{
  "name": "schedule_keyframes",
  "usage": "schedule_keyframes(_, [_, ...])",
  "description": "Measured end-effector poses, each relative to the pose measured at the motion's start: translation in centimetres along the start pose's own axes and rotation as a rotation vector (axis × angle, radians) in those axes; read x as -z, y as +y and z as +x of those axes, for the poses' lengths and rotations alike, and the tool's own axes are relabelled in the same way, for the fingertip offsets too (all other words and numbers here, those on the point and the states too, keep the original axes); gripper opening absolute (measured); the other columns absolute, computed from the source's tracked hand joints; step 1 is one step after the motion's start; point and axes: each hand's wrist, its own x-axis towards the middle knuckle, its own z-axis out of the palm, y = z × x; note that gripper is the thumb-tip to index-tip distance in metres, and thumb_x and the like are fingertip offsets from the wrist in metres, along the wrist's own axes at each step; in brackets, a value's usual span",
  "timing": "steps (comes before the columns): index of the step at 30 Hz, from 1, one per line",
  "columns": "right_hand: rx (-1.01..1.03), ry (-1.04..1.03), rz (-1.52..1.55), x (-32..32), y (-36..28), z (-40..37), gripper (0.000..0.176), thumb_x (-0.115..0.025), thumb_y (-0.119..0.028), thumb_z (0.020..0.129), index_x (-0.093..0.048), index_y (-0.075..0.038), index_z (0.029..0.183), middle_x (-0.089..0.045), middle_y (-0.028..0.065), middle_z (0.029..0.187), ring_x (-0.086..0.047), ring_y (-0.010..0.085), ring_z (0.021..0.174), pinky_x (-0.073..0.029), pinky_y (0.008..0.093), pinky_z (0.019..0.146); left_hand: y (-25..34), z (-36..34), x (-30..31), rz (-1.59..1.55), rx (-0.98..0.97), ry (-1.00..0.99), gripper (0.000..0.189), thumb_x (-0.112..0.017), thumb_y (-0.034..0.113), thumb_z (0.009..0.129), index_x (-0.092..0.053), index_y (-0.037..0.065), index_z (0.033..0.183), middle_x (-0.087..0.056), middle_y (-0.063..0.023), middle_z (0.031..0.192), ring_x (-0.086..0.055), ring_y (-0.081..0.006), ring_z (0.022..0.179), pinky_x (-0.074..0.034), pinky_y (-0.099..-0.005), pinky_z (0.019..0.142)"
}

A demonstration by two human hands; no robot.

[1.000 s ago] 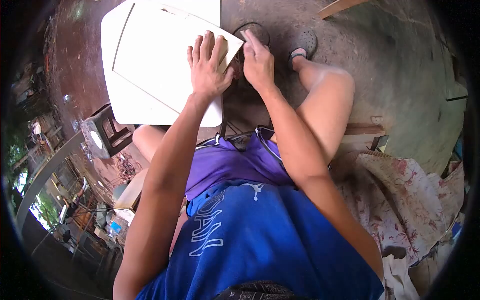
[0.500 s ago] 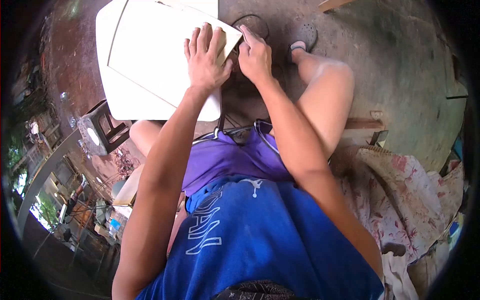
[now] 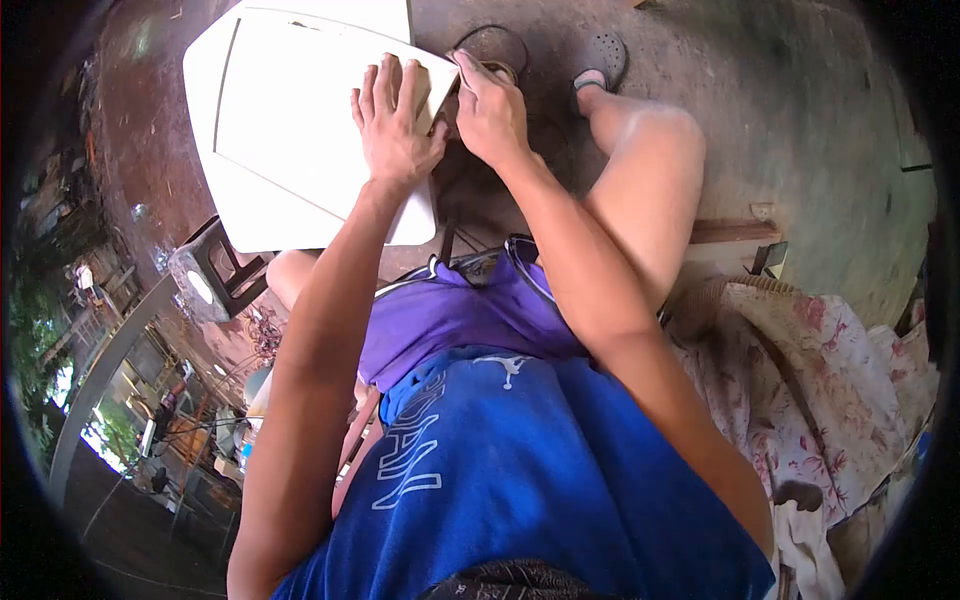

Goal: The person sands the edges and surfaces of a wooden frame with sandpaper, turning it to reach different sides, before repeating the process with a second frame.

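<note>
A flat white panel point(image 3: 290, 110) with a curved far edge lies on a larger white tabletop point(image 3: 203, 110) in front of my knees. My left hand point(image 3: 395, 135) rests palm down near the panel's right side, its fingers spread. At the panel's right corner, my right hand point(image 3: 490, 110) is closed against the edge, index finger stretched along it and the other fingers curled under. Whatever sits inside that grip is hidden by the fingers.
A dark plastic stool point(image 3: 205, 275) stands left of the tabletop. A round wire-like ring point(image 3: 525, 50) lies on the floor beyond my right hand. Floral cloth point(image 3: 800, 400) is heaped at my right, near a wooden piece point(image 3: 735, 230). Clutter fills the lower left.
Both hands, the panel and the tabletop appear slightly further left in the view. My left hand stays flat on the panel, and my right hand remains closed at its corner.
</note>
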Motion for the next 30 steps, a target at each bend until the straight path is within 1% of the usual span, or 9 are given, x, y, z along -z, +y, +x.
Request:
schedule_keyframes(3, [-0.044, -0.047, -0.034, 0.1, 0.2, 0.5, 0.041, -0.058, -0.003, 0.093, -0.066, 0.003, 0.133, -0.068, 0.0216, 0.135, -0.068, 0.0388, 0.116, -0.051, 0.0446, 0.101, 0.0, 0.1, -0.1, -0.027, -0.007, 0.034, 0.095, -0.082, 0.029, 0.074, -0.040, 0.019, 0.159, -0.032, -0.0163, 0.166, -0.025, -0.0428, 0.155, -0.017, -0.0640, 0.126])
schedule_keyframes(7, [-0.003, 0.021, -0.015, -0.3, 0.2, -0.3, 0.042, -0.058, -0.003, 0.093, -0.066, 0.001, 0.135, -0.068, 0.0188, 0.137, -0.066, 0.0386, 0.119, -0.051, 0.0442, 0.102, 0.0, 0.0, -0.2, -0.009, 0.007, 0.022, 0.096, -0.082, 0.028, 0.074, -0.040, 0.018, 0.159, -0.031, -0.0167, 0.167, -0.024, -0.0432, 0.155, -0.017, -0.0629, 0.126])
schedule_keyframes(8, [-0.023, -0.023, -0.026, -0.2, 0.5, 0.2, 0.042, -0.059, -0.002, 0.093, -0.066, 0.000, 0.135, -0.067, 0.0182, 0.138, -0.065, 0.0378, 0.121, -0.051, 0.0444, 0.102, 0.1, -0.3, -0.1, -0.010, 0.002, 0.016, 0.096, -0.082, 0.028, 0.074, -0.040, 0.018, 0.159, -0.031, -0.0167, 0.167, -0.024, -0.0432, 0.155, -0.017, -0.0629, 0.126])
schedule_keyframes(17, [-0.003, -0.007, -0.013, -0.5, 1.0, 0.6, 0.041, -0.059, -0.001, 0.093, -0.067, 0.000, 0.133, -0.067, 0.0189, 0.138, -0.065, 0.0369, 0.123, -0.050, 0.0450, 0.101, 0.0, 0.3, -0.2, -0.006, -0.006, 0.025, 0.094, -0.079, 0.031, 0.077, -0.039, 0.018, 0.160, -0.030, -0.0173, 0.167, -0.023, -0.0435, 0.156, -0.016, -0.0617, 0.127])
schedule_keyframes(19, [-0.049, 0.012, 0.002, -0.4, 0.1, 0.2, 0.042, -0.059, 0.000, 0.091, -0.067, -0.001, 0.132, -0.067, 0.0184, 0.137, -0.065, 0.0373, 0.122, -0.051, 0.0456, 0.100, -0.2, 0.2, -0.4, 0.028, 0.001, 0.009, 0.095, -0.080, 0.031, 0.076, -0.039, 0.017, 0.160, -0.030, -0.0176, 0.167, -0.024, -0.0435, 0.155, -0.016, -0.0618, 0.127])
schedule_keyframes(20, [-0.077, 0.025, 0.056, 0.1, -0.7, -0.4, 0.041, -0.056, 0.000, 0.093, -0.066, 0.003, 0.132, -0.068, 0.0230, 0.134, -0.067, 0.0414, 0.117, -0.050, 0.0450, 0.103, -0.2, 0.1, -0.5, 0.026, 0.004, 0.006, 0.095, -0.080, 0.031, 0.076, -0.039, 0.017, 0.160, -0.030, -0.0176, 0.167, -0.024, -0.0435, 0.155, -0.016, -0.0618, 0.127])
schedule_keyframes(26, [-0.066, 0.031, 0.058, -0.5, 0.0, 0.4, 0.041, -0.055, -0.001, 0.095, -0.065, 0.004, 0.134, -0.067, 0.0243, 0.135, -0.066, 0.0399, 0.121, -0.049, 0.0447, 0.104, -0.1, 0.4, -0.1, 0.016, -0.010, 0.019, 0.095, -0.080, 0.031, 0.077, -0.038, 0.016, 0.161, -0.031, -0.0180, 0.167, -0.025, -0.0435, 0.154, -0.016, -0.0621, 0.126])
schedule_keyframes(28, [-0.077, 0.050, 0.074, -0.2, -0.9, -0.9, 0.042, -0.054, -0.001, 0.095, -0.065, 0.003, 0.135, -0.066, 0.0242, 0.136, -0.066, 0.0402, 0.120, -0.049, 0.0448, 0.104, 0.1, 0.0, 0.0, 0.025, -0.018, -0.011, 0.089, -0.077, 0.030, 0.085, -0.034, 0.012, 0.162, -0.028, -0.0224, 0.166, -0.022, -0.0460, 0.155, -0.017, -0.0625, 0.125])
schedule_keyframes(30, [-0.037, 0.059, 0.082, -0.7, -0.1, -0.2, 0.041, -0.056, -0.001, 0.094, -0.066, 0.003, 0.133, -0.066, 0.0230, 0.137, -0.066, 0.0402, 0.115, -0.050, 0.0445, 0.101, 0.1, 0.1, 0.0, 0.026, -0.018, -0.011, 0.090, -0.077, 0.031, 0.084, -0.035, 0.012, 0.161, -0.028, -0.0223, 0.166, -0.022, -0.0464, 0.155, -0.018, -0.0628, 0.125])
